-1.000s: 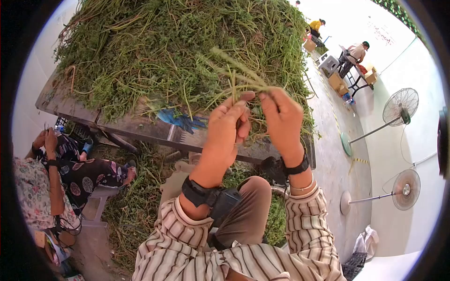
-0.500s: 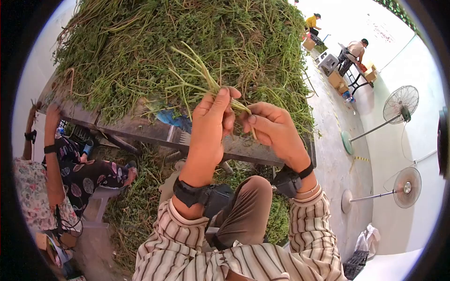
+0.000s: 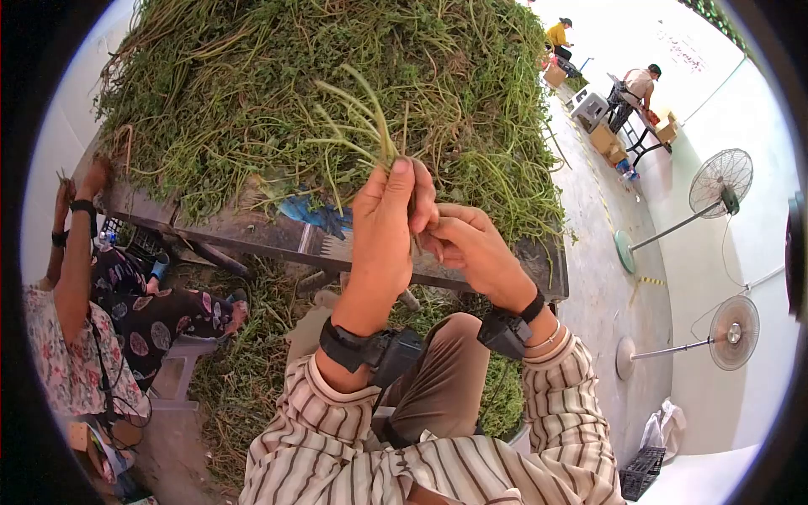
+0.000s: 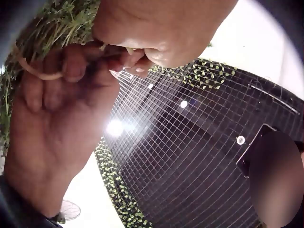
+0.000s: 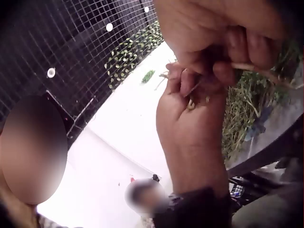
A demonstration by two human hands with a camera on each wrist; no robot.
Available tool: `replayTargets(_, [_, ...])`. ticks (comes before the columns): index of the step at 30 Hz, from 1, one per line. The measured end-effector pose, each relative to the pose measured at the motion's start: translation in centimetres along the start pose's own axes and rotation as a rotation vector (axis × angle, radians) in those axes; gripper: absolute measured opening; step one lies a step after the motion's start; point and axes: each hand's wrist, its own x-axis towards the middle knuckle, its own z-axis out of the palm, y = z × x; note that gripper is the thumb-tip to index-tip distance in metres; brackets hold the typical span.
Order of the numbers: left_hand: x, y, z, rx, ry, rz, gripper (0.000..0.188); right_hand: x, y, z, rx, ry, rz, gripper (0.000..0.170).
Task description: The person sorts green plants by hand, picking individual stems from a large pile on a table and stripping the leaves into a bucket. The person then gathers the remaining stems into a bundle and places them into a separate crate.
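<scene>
The left hand (image 3: 383,223) grips a small bunch of pale green stems (image 3: 383,126), which fan out above its thumb in the head view. Against its fingers, lower and to the right, the right hand (image 3: 478,252) has its thumb and fingers pinched at the stems' lower ends, largely hidden there. In the left wrist view a thin stem (image 4: 40,75) crosses the curled fingers of one hand. Behind both hands a large heap of leafy greens (image 3: 278,93) covers the table (image 3: 227,234).
A blue glove-like item (image 3: 311,212) and a comb-like strip lie at the table's front edge. More greens (image 3: 244,404) are on the floor. Another person (image 3: 84,337) sits at left. Two fans (image 3: 720,182) stand at right, with people working farther back.
The left hand gathered the stems into an upright bunch. The right hand moved down, then in against the left hand's fingers. The seated person's hands rose toward the table edge.
</scene>
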Motion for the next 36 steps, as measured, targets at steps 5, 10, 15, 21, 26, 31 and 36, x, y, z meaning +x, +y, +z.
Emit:
replayTargets(5, [-0.3, 0.4, 0.4, 0.074, 0.093, -0.057, 0.024, 0.0, 0.2, 0.3, -0.539, 0.038, -0.284, 0.014])
replayTargets(10, [-0.6, 0.8, 0.9, 0.224, 0.069, -0.157, 0.025, -0.6, 2.9, 0.3, -1.051, -0.111, -0.509, 0.014])
replayTargets(15, [-0.6, 1.0, 0.8, 0.377, 0.036, -0.156, 0.026, -1.6, 1.8, 1.1, -0.666, -0.229, -0.102, 0.014])
replayTargets(21, [-0.6, 0.8, 0.7, 0.407, -0.041, -0.187, 0.026, -2.2, 2.5, -1.7, -0.799, -0.053, -0.336, 0.024])
replayTargets(26, [-0.8, -0.3, 0.8, 0.699, -0.171, -0.137, 0.026, -3.8, -0.1, -3.3, -0.199, 0.149, -0.119, 0.040])
replayTargets(31, [-1.3, -1.7, 0.9, 0.926, -0.431, -0.129, 0.022, -4.0, 0.1, -2.9, -0.084, 0.202, -0.189, 0.033])
replayTargets(36, [-1.4, -2.6, 0.6, 1.026, -0.527, -0.100, 0.021, -4.6, 1.2, -3.3, -0.044, 0.274, -0.232, 0.019])
